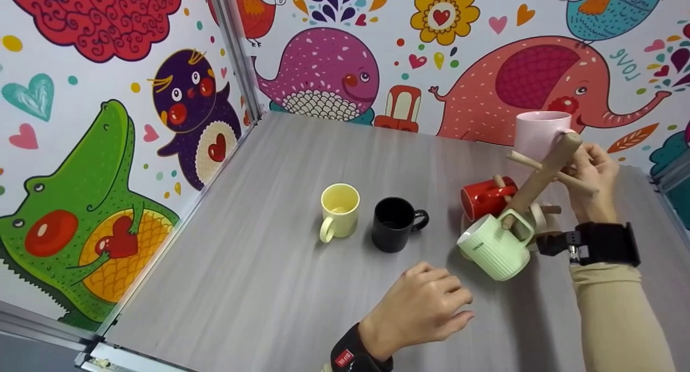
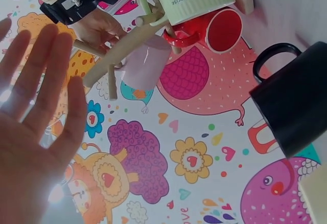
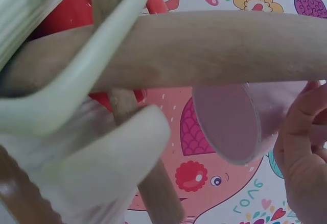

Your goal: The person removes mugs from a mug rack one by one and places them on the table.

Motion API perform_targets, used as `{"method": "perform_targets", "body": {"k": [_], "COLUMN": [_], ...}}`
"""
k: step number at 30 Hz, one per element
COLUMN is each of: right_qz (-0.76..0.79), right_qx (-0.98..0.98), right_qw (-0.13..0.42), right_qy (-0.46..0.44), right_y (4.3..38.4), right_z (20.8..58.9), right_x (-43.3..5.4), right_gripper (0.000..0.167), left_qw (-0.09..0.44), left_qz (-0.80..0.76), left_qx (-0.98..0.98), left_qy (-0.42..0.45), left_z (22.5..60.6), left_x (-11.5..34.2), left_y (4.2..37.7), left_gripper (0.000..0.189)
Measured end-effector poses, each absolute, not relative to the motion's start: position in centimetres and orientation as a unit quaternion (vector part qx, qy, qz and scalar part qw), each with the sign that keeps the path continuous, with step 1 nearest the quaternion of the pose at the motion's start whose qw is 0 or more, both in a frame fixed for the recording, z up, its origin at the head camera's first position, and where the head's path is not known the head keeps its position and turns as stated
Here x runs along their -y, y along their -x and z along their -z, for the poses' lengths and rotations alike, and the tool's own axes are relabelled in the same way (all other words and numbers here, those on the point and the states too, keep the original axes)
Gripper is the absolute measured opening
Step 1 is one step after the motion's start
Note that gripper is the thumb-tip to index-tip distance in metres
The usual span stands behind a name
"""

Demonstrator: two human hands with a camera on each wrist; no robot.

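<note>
A wooden mug tree (image 1: 542, 178) with pegs stands at the right of the table. Beside its upper pegs, my right hand (image 1: 595, 180) pinches a pink mug (image 1: 539, 130) near its handle, with the post partly in front. In the right wrist view the fingers (image 3: 299, 137) curl at the far side of this mug. Lower on the tree hang a light green ribbed mug (image 1: 496, 250), a red mug (image 1: 480, 200) and a white mug (image 3: 112, 168), mostly hidden. My left hand (image 1: 423, 307) holds nothing above the table's front part, its fingers loose and spread in the left wrist view.
A yellow mug (image 1: 340, 213) and a black mug (image 1: 392, 226) stand upright side by side on the grey table (image 1: 259, 253), left of the tree. Walls with printed cartoon animals (image 1: 329, 70) close off the back and left side.
</note>
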State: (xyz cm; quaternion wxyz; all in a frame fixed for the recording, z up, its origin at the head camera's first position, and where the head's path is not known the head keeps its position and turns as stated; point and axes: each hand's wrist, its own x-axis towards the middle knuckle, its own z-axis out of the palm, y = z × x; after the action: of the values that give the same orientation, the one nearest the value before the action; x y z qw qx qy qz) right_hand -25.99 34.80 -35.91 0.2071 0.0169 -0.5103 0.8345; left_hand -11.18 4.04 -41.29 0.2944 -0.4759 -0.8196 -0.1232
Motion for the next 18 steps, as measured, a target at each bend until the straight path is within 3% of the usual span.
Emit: {"method": "perform_targets", "body": {"k": [11, 18], "right_qz": [-0.893, -0.902], "right_qx": [0.417, 0.398], "right_qw": [0.168, 0.166], "right_qy": [0.011, 0.025], "right_y": [23.6, 22.0], "right_z": [36.2, 37.4], "right_x": [-37.4, -38.4], "right_gripper": [0.024, 0.039], "left_qw": [0.299, 0.298], "left_qz": [0.122, 0.124], "left_qx": [0.814, 0.813], "left_qy": [0.483, 0.484], "left_z": [41.2, 41.3], "left_x": [-4.3, -4.2], "left_y": [11.1, 11.1], "left_gripper": [0.016, 0.016]}}
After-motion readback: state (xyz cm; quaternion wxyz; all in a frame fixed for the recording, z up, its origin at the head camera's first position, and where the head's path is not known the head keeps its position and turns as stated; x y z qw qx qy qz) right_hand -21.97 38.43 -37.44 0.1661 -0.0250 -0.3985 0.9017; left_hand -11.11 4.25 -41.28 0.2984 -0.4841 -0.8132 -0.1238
